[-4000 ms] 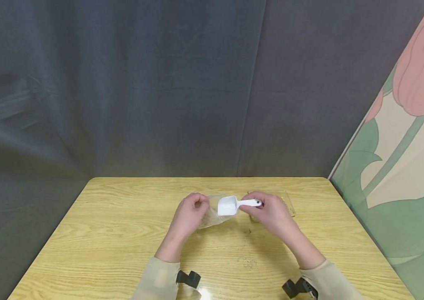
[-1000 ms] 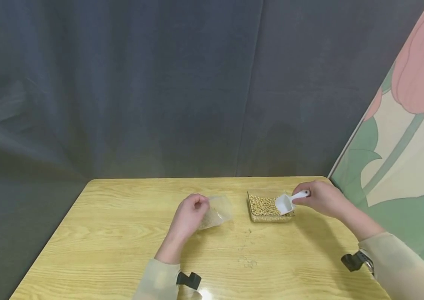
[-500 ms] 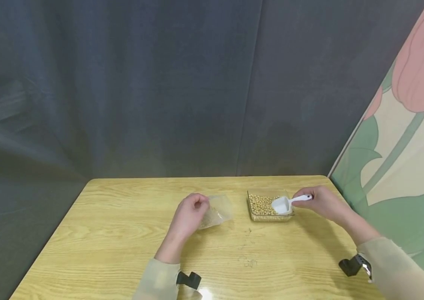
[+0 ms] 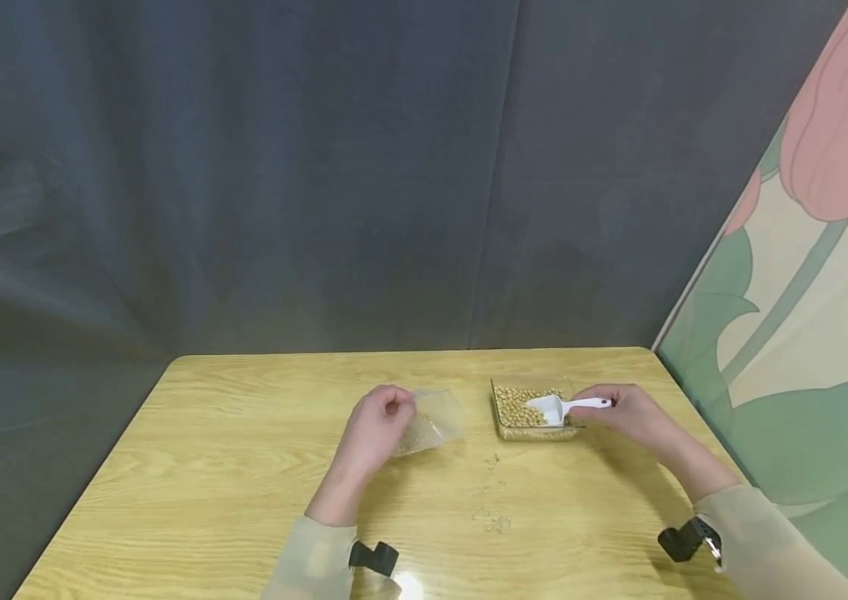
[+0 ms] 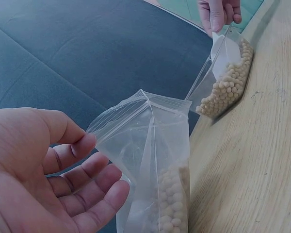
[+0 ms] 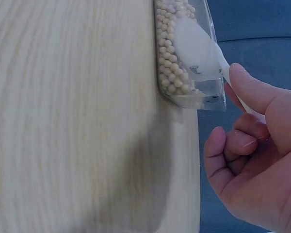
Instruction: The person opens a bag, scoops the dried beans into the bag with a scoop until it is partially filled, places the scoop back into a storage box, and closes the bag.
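My left hand (image 4: 377, 427) pinches the top edge of a clear zip-top bag (image 5: 150, 141) between thumb and forefinger, and its other fingers hang loosely beside it. Soybeans (image 5: 172, 201) lie in the bag's lower part; its mouth gapes a little. To the right, a clear rectangular container (image 4: 536, 432) holds more soybeans (image 6: 167, 63). A white scoop (image 4: 548, 409) has its bowl down among those beans, its front edge pointing left. Its handle is pinched between the thumb and fingers of my right hand (image 4: 630, 417), close at the container's right rim.
A wood-grain table (image 4: 244, 467) carries both bag and container. Small dark marks (image 4: 497, 523) show on its surface in front of the container. Behind its back edge hangs a dark curtain (image 4: 319, 183), and a flower-patterned cloth (image 4: 806, 333) borders the right side.
Four seconds ago the scoop was at the bag's mouth; my right hand has carried it right to the container. In the last second its bowl has pushed left into the beans. My left hand stays put.
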Motion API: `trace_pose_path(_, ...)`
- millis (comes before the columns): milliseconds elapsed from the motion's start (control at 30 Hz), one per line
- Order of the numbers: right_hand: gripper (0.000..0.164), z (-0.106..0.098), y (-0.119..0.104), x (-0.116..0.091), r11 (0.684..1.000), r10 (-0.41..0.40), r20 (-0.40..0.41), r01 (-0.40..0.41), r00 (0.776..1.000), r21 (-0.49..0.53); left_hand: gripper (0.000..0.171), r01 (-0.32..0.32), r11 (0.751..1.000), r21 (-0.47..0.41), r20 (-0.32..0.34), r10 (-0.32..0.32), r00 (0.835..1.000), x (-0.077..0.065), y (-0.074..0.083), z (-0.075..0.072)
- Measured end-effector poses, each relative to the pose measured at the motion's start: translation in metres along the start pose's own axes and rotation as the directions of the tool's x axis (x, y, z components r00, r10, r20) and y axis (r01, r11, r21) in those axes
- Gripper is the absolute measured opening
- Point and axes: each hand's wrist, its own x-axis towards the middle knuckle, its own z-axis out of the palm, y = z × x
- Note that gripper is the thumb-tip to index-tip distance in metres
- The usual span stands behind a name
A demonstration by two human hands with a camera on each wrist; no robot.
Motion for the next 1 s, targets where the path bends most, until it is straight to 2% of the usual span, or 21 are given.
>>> trace_pose_path(267, 0.037, 0.013, 0.007, 0.002, 0.996, 0.011, -0.004, -0.011, 1.000, 0.088, 0.025, -0.003, 1.000, 0.000, 0.006, 0.003, 1.000, -0.001, -0.001, -0.001)
trace_pose_path(633, 0.043, 0.022, 0.014, 0.003, 0.977, 0.092, 0.013, -0.093, 0.996, 0.192, 0.025, -0.002, 1.000, -0.004, -0.004, 0.002, 1.000, -0.002, -0.003, -0.001)
trace_pose_path(1000, 0.044, 0.031, 0.016, 0.002, 0.963, 0.089, -0.012, -0.083, 0.996, 0.256, 0.024, 0.004, 1.000, -0.009, -0.002, -0.004, 1.000, -0.003, -0.006, -0.003)
